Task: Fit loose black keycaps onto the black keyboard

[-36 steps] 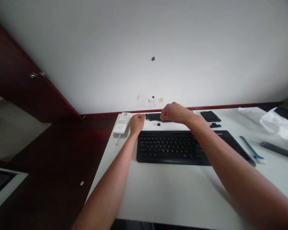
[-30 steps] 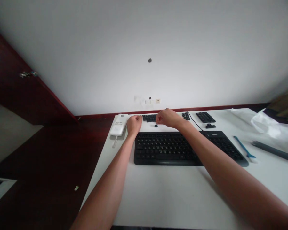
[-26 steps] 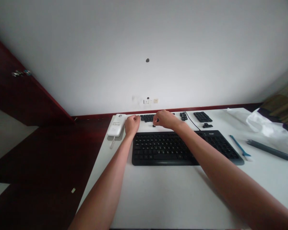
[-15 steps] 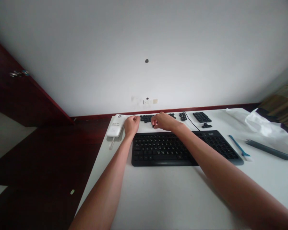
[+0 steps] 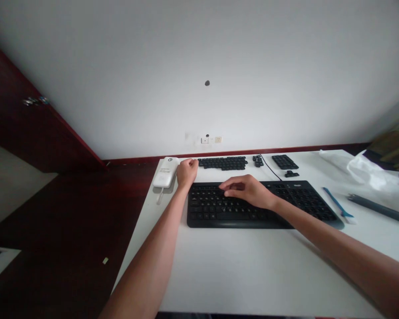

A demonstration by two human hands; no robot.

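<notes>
The black keyboard point(image 5: 219, 217) lies flat on the white table point(image 5: 239, 270). Over its upper left keys is my right hand point(image 5: 248, 189), palm down, thumb and forefinger closed around a small black keycap that is mostly hidden against the dark keys. My left hand point(image 5: 187, 172) rests in a loose fist just beyond the keyboard's left end, near the rows of loose black keycaps point(image 5: 224, 163). Whether anything is inside that fist is hidden by its curled fingers.
A white power bank point(image 5: 166, 173) with a short cable sits at the table's left edge. Further keycap groups point(image 5: 285, 161) lie at the back right. On the right are a blue brush point(image 5: 337, 204), a dark grey strip point(image 5: 381, 208) and a crumpled white plastic bag point(image 5: 369, 173).
My right hand has come back from the rows of loose keycaps to the keyboard's upper left keys. My left hand stays closed in about the same spot. The view has shifted slightly.
</notes>
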